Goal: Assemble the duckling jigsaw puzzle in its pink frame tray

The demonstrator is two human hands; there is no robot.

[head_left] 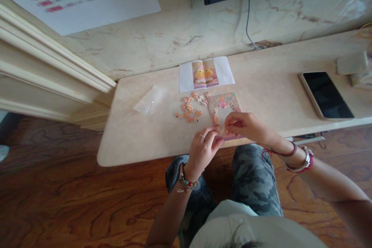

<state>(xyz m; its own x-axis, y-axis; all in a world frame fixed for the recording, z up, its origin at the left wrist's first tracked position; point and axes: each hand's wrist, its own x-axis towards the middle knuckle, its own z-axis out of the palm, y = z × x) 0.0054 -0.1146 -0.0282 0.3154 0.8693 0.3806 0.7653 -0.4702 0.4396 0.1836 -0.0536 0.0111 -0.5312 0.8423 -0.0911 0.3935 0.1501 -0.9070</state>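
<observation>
A partly assembled jigsaw puzzle [224, 99] lies near the table's front edge, its border joined around a bare middle. My right hand [247, 127] is over its lower right part, thumb and forefinger pinched on what looks like a small puzzle piece [223, 130], mostly covered by the fingers. At the lower left corner of the puzzle, my left hand [203, 146] touches the edge with thumb and forefinger apart. Loose puzzle pieces [188, 109] lie in a heap to the left. Behind them is a creased sheet of paper with a printed picture [205, 74] of a yellow figure.
A clear plastic bag [149, 100] lies left of the pieces. Far to the right rests a dark-screened phone or tablet [327, 95], with a pale packet [352, 64] behind it. The marbled wall [180, 38] borders the table [130, 135], and a cable [248, 19] hangs down it.
</observation>
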